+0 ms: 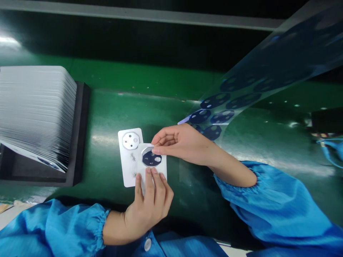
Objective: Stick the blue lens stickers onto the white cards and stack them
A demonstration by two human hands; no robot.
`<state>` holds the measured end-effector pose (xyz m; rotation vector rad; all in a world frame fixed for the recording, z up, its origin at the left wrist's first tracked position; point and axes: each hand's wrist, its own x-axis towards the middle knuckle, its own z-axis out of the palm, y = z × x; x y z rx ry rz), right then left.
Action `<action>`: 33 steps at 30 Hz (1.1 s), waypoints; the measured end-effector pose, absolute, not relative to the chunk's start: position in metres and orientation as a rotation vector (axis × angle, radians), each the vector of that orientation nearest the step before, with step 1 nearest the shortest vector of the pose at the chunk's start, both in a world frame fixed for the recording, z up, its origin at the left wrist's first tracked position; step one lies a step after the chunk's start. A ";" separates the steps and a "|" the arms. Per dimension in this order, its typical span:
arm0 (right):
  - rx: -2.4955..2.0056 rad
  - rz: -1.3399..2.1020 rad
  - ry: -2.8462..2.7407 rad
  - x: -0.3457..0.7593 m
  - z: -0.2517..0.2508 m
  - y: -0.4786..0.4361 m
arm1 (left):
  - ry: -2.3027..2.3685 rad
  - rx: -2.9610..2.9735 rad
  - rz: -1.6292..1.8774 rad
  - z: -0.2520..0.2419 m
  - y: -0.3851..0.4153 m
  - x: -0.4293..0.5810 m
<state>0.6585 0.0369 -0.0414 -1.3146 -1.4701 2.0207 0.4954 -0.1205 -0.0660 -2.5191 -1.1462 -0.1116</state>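
Note:
A white card (pixel 163 160) with rounded corners lies partly over another white card (pixel 127 167), whose pale octagonal panel (pixel 130 141) has small holes. On the upper card sits a dark octagonal sticker (pixel 149 158) with round cut-outs. My left hand (pixel 150 203) rests its outstretched fingers on the lower part of the upper card, holding it down; its thumb is hidden. At the sticker's upper right edge, my right hand (pixel 178 142) has its thumb and forefinger pinched together. The exact grip is partly covered by the fingertips.
To the left, a black tray (pixel 80 135) holds a thick row of white cards (pixel 34 103). A clear sheet (pixel 241 85) with rows of dark stickers (pixel 215 101) hangs down to the green table (pixel 107 107) at right. A blue strap or cord (pixel 328 150) shows at the far right.

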 end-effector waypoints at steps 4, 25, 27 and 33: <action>-1.304 2.023 -1.472 0.658 -0.042 0.037 | -1.148 -2.514 -0.094 -0.067 -0.122 0.495; -1.304 2.005 -1.465 0.659 -0.045 0.037 | -1.157 -2.518 -0.105 -0.068 -0.124 0.495; -1.299 2.006 -1.471 0.659 -0.045 0.037 | -1.160 -2.520 -0.114 -0.068 -0.123 0.495; -1.283 2.017 -1.464 0.660 -0.046 0.037 | -1.176 -2.534 -0.107 -0.068 -0.124 0.496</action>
